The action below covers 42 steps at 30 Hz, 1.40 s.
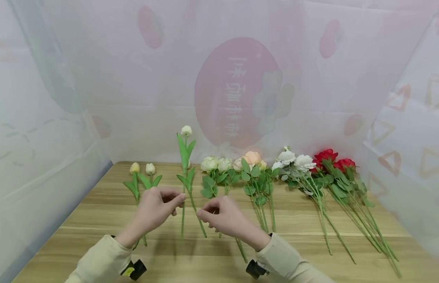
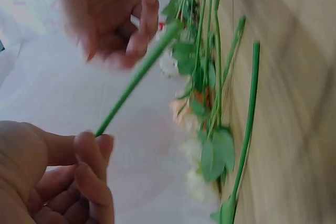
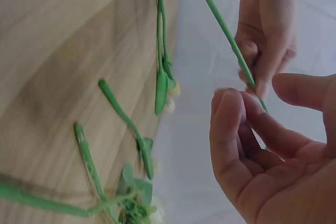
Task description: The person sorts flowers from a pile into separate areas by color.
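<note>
My left hand (image 1: pixel 159 206) pinches the green stem of a white tulip (image 1: pixel 186 131) between thumb and fingertips, holding it upright above the table. In the left wrist view the stem's lower end (image 2: pixel 131 87) points toward the other hand. My right hand (image 1: pixel 228 218) hovers just right of the stem, fingers loosely bent; the right wrist view shows a gap between thumb and fingers with nothing in it. Another tulip (image 1: pixel 193 196) lies on the table between the hands, its bloom partly hidden. Left of them lie a yellow tulip (image 1: pixel 135 168) and a white-headed tulip (image 1: pixel 150 169), stems partly covered by my left hand.
Across the wooden table (image 1: pixel 99 224) lie cream flowers (image 1: pixel 215 164), peach flowers (image 1: pixel 252 158), white flowers (image 1: pixel 295 161) and red roses (image 1: pixel 327 156), their stems toward the front. A printed curtain (image 1: pixel 162 86) stands behind the table and at both sides.
</note>
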{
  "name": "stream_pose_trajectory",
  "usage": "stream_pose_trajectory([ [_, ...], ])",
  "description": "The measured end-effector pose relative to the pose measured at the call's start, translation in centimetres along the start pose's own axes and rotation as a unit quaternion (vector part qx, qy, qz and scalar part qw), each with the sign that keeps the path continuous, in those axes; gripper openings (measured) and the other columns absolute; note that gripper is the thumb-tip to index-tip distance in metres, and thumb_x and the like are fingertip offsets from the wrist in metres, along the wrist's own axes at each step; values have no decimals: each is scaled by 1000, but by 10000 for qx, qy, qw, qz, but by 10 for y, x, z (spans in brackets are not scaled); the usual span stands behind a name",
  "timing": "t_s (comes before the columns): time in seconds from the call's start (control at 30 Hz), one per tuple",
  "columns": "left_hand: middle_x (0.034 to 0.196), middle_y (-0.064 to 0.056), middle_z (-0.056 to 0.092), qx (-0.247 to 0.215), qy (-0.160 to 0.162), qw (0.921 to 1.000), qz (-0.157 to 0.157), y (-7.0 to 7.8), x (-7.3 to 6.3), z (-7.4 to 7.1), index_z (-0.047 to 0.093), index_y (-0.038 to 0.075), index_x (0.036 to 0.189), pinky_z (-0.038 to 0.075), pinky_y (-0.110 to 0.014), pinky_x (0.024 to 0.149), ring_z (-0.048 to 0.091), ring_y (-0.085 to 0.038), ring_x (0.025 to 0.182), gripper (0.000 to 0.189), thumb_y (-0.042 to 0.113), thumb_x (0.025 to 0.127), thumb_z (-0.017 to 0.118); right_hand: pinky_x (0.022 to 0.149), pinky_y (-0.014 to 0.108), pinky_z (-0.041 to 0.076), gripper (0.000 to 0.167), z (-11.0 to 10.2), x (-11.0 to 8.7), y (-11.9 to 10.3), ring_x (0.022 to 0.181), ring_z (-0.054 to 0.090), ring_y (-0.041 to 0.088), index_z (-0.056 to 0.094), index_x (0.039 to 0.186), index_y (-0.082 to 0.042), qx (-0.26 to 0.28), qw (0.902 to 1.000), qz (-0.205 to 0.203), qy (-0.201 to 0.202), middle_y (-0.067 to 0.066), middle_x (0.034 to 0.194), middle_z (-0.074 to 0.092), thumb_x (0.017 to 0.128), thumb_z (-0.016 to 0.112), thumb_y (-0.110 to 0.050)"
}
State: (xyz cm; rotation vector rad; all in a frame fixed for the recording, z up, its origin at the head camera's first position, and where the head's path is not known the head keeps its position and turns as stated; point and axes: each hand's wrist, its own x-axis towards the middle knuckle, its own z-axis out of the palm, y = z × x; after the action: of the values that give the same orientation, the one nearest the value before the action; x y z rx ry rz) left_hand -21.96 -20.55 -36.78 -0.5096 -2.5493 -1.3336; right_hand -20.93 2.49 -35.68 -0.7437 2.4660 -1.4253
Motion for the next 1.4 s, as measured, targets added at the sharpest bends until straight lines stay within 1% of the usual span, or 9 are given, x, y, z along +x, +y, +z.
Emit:
stream_pose_trajectory([
  [0.2,75,6,69,-622,232,9978,33,10,-8,16,77,18,88,45,-29,47,62,-16,56,17,32,93,70,50,29,50,20,16,-2,-4,57,60,22,74,89,-12,250,9994,-245,31,4,69,65,96,65,-28],
  [0.33,74,5,69,-731,407,9965,5,13,-10,19,78,17,88,40,-28,43,61,-16,55,17,31,93,70,49,26,46,17,22,-3,-6,54,57,14,74,84,-13,215,9990,-349,167,-1,67,64,95,66,-23],
  [0.5,74,5,69,-856,507,9950,1,15,-12,20,78,17,89,38,-28,41,61,-17,55,18,33,93,70,54,27,49,16,27,-4,-7,58,61,16,73,83,-14,282,9987,-358,216,-3,70,64,96,67,-20],
  [0.7,75,5,69,-782,448,9959,11,16,-12,17,77,15,91,42,-29,44,61,-16,55,23,35,94,68,51,25,46,16,31,-2,-6,53,56,12,73,81,-13,186,9981,-461,372,-2,66,62,96,66,-15],
  [0.83,76,5,68,-566,520,9970,8,12,-9,10,76,11,96,47,-30,47,61,-16,55,25,32,99,62,48,23,40,19,32,3,-6,49,50,10,71,76,-12,-3,9975,-438,562,-2,62,60,95,66,-10],
  [1.03,79,3,68,-39,714,9971,-278,-2,-11,-12,74,8,100,48,-30,50,62,-16,56,26,30,100,59,47,25,41,24,37,18,1,45,46,8,70,69,-13,-283,9961,-126,826,-4,55,57,93,68,-9],
  [1.23,79,3,67,496,624,9956,-488,-15,-16,-36,72,8,97,48,-30,52,63,-15,58,33,36,101,57,49,23,38,51,43,35,11,36,24,8,42,49,-16,-463,9956,183,799,-7,41,30,95,65,-13],
  [1.3,78,3,68,620,568,9950,-545,-18,-17,-42,72,8,97,47,-30,51,63,-14,59,31,34,101,57,52,22,40,55,43,42,14,36,19,8,35,48,-17,-504,9953,253,782,-7,41,24,94,65,-13],
  [1.4,77,4,67,766,477,9940,-616,-22,-17,-48,72,9,95,46,-30,51,62,-14,59,30,33,101,57,51,22,40,56,44,51,17,36,18,7,34,46,-16,-523,9953,391,720,-7,41,23,93,65,-9],
])
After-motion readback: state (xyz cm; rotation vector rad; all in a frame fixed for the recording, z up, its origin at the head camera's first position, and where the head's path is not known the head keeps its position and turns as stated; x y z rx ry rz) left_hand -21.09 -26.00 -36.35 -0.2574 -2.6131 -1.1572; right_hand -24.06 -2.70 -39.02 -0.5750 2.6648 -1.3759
